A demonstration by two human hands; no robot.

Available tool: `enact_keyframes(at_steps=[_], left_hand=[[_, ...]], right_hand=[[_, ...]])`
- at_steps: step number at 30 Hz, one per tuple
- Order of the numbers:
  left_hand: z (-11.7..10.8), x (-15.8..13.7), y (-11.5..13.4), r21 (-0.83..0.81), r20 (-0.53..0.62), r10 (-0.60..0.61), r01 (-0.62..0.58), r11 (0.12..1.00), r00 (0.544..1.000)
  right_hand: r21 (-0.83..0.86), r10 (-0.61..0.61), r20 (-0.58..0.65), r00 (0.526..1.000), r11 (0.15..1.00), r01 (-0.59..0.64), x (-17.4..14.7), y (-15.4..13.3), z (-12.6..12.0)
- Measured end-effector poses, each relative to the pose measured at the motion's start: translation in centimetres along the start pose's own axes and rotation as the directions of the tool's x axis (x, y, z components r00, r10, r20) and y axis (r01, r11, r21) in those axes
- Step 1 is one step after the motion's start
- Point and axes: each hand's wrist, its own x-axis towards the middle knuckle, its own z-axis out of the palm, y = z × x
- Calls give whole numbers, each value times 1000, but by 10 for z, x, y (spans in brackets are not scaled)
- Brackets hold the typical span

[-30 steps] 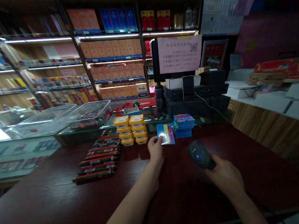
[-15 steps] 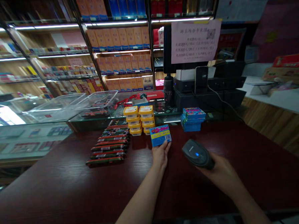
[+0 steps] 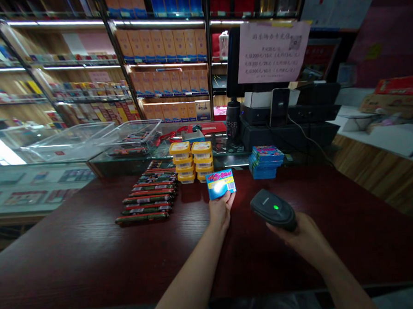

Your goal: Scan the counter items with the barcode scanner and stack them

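Observation:
My left hand (image 3: pixel 221 211) grips a small blue box (image 3: pixel 216 178) with pink lettering by its lower edge. The box's printed face, with a barcode at its right, is toward me, and a bright patch of light lies on it. My right hand (image 3: pixel 306 237) is closed around a dark barcode scanner (image 3: pixel 272 209), whose indicator glows green. The scanner's head points left toward the box, apart from it. Beyond my hands stand two stacks of yellow-lidded tubs (image 3: pixel 183 163) and a pile of similar blue boxes (image 3: pixel 266 161). To the left lies a row of long, dark wrapped sticks (image 3: pixel 149 192).
The dark wooden counter (image 3: pixel 94 262) meets a glass case at the back. Clear plastic bins (image 3: pixel 132 130) sit on the glass at left. A monitor (image 3: pixel 234 61) with a paper notice, a phone (image 3: pixel 279 107) and a black bottle (image 3: pixel 233 118) stand behind. Stocked shelves line the wall.
The scanner's light has turned from blue to green, and a bright patch has appeared on the box. Both hands keep nearly the same place; the view has tilted slightly.

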Motion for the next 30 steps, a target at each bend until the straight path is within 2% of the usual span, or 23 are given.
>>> enact_keyframes(at_steps=[3,5,7,8,9,10,11,12,14,15,16,18,20,23,27,30], left_hand=[[-2,0,0,37,18,-1,0,999,1000],[-2,3,2,97,29,29,-31,995,999],[-2,9,9,254,31,98,-102,962,995],[-2,12,15,374,39,155,-159,914,987],[-2,15,23,513,61,223,-222,829,973],[-4,16,32,655,102,293,-286,699,951],[-6,16,44,782,164,352,-339,523,922],[-9,15,56,873,244,388,-376,312,889],[-17,9,78,911,411,383,-392,-129,827],[-22,6,88,875,472,355,-378,-303,807],[-27,3,96,827,512,322,-357,-434,796],[-37,-1,105,756,539,277,-312,-575,795],[-45,-1,106,731,533,265,-279,-622,804],[-55,2,102,735,505,242,-266,-624,829],[-66,5,100,814,431,201,-283,-507,879],[-70,5,100,836,420,211,-287,-467,883]], right_hand=[[-231,19,-77,997,972,-37,6,3,1],[-453,63,-122,991,885,-112,12,4,0],[-603,67,-146,987,785,-143,18,6,-1],[-648,51,-152,987,749,-138,20,7,-1],[-680,29,-157,987,722,-130,22,9,-1],[-704,4,-164,986,699,-120,24,12,-1],[-720,-26,-170,985,685,-106,25,15,0],[-729,-57,-175,983,679,-90,25,18,2],[-737,-104,-181,978,673,-65,25,25,5],[-739,-115,-181,977,671,-58,24,28,7],[-741,-119,-179,977,670,-55,23,30,8],[-742,-110,-173,979,668,-56,22,34,10],[-741,-95,-174,980,669,-66,20,35,10],[-751,-81,-177,981,656,-82,18,37,10],[-760,-85,-180,980,645,-83,16,40,10],[-755,-73,-205,976,646,-110,15,42,11]])
